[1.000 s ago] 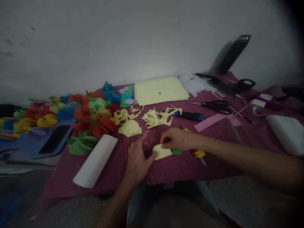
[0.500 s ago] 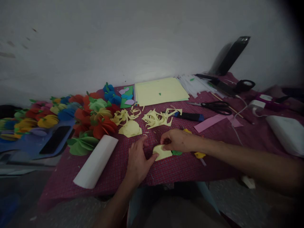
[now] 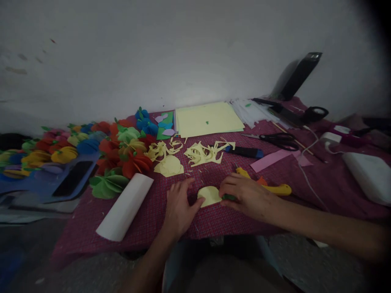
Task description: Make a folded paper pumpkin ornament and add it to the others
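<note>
A pale yellow half-round of paper (image 3: 209, 195) lies flat on the table in front of me. My left hand (image 3: 180, 203) rests to its left, fingers stretched out and thumb touching its edge. At its right edge my right hand (image 3: 244, 193) has its fingers curled around a small green paper piece (image 3: 229, 197), mostly covered by them. Behind that hand lies a yellow tool (image 3: 278, 189) with an orange part, partly hidden. Farther back are cut yellow paper pieces (image 3: 169, 166) and a heap of curly yellow paper scraps (image 3: 203, 154).
Colourful paper pumpkins (image 3: 134, 162) crowd the left, beside a white paper roll (image 3: 125, 207) and a phone (image 3: 73, 178). Yellow sheets (image 3: 210, 118) lie by the wall. Black scissors (image 3: 279, 141), a blue-black cutter (image 3: 246, 151), pink paper (image 3: 269, 160) and a white cable (image 3: 308, 175) lie right.
My right hand has left the yellow paper's top and moved slightly right and down, onto the green piece. More of the yellow tool shows. My left hand stays in place.
</note>
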Available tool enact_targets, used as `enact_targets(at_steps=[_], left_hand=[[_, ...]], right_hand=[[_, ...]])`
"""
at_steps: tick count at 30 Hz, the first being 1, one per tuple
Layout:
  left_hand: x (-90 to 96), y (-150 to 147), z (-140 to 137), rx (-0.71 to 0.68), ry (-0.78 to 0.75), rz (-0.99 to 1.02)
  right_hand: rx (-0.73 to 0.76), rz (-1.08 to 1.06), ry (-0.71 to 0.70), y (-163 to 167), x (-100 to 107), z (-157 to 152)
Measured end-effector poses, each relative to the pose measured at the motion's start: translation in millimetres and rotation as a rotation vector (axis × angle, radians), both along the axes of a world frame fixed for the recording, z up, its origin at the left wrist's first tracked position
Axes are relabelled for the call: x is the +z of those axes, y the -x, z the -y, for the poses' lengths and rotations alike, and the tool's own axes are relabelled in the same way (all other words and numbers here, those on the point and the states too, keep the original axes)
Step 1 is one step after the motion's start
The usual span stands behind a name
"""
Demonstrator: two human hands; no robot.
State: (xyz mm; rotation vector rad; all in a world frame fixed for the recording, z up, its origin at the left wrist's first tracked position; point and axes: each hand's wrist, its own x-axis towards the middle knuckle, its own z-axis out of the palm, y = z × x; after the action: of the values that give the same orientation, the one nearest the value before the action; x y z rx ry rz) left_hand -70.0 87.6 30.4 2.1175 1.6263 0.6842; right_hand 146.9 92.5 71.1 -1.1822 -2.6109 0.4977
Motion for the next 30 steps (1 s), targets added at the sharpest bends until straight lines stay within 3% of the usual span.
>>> enact_targets(at_steps=[10,16,21,25,30], left_hand=[[1.5,1,0,-0.025,0.02,-0.033],[3.4,1,-2,-0.031,0.014,-0.037],[6.2,1,16,-0.044,-0.128,-0.089],[3.6,-4,43,-0.285,-0.277,-0.291],[-4.7,-9,52,-0.424,-0.227,-0.423]], right_hand=[[0.018,0.049,-0.018,10,-14,-6],[0.03,0.045,-0.032,12,-8,-7],[0.014,0.077,-0.055,11,-2,7],[0.011,0.06,-0.14,4,-17,25],[0.087,0.092,-0.142,-3,-33,32]])
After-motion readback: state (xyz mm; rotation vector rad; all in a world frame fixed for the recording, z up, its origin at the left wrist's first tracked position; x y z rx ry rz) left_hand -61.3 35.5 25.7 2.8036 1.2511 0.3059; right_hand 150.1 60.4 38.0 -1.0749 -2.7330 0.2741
